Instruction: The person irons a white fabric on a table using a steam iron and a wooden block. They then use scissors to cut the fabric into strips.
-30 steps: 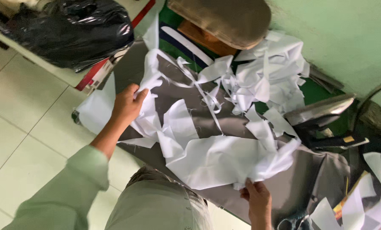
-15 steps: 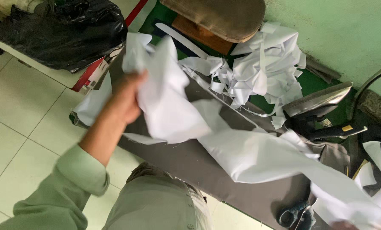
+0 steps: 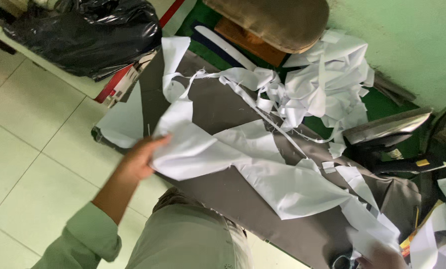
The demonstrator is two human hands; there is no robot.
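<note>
- The left hand reaches out from a pale green sleeve, forearm slanting up and to the right, wrist nearly straight.
- Its fingers are closed on the near edge of a large white piece, pinching the material where it bunches at the left end.
- The right hand shows only at the bottom edge of the view, partly hidden under white material; it touches the far end of the same piece, but whether it grips cannot be told.
- The two hands are well apart, with the white piece stretched between them.
- The piece lies flat and slanting across a grey cloth that covers the table.
- A heap of white scraps sits beyond it, near the green wall.
- An iron rests just right of the heap.
- A black bag lies at upper left.
- Half a second ago the left hand was raised, holding the piece lifted and folded over; now it is lower and the piece is spread down on the cloth.
- A second ago the piece was crumpled between the hands, which were closer together.
</note>
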